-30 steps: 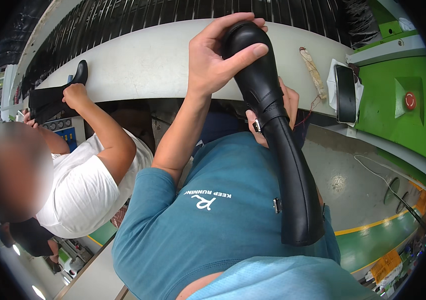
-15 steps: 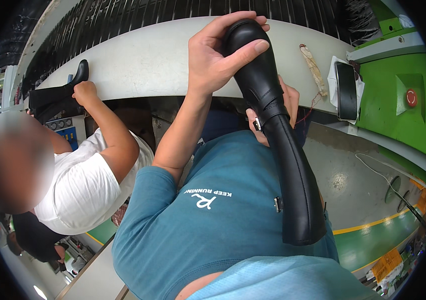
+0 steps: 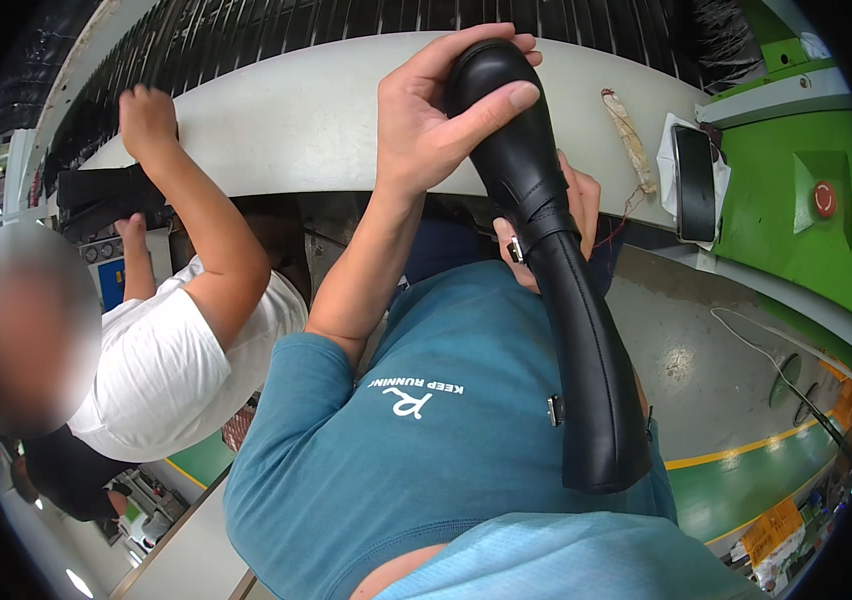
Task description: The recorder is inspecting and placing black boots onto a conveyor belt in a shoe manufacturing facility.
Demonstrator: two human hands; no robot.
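Observation:
A tall black boot (image 3: pixel 591 330) lies along my front, its rounded toe over the white table and its shaft reaching back toward my chest. Around the toe wraps my left hand (image 3: pixel 426 120), thumb on top and fingers over the far edge. My right hand (image 3: pixel 578 205) grips the ankle from beneath; the boot covers most of its palm and some fingers. A strap crosses the ankle, with a small metal buckle (image 3: pixel 516 250) beside my right fingertips. Another buckle (image 3: pixel 555 410) sits on the side of the shaft.
The white table (image 3: pixel 286 130) curves across the front. At right lie a wrapped pale stick (image 3: pixel 628 140) with dark red thread and a phone (image 3: pixel 694 185) on white paper, beside a green machine (image 3: pixel 786 190) with a red button. A co-worker (image 3: pixel 161 370) at left handles another black boot (image 3: pixel 106 190).
My hands and the boot stay almost still. At left, the co-worker's hand has lifted forward over the table, and the other hand now shows beside their boot.

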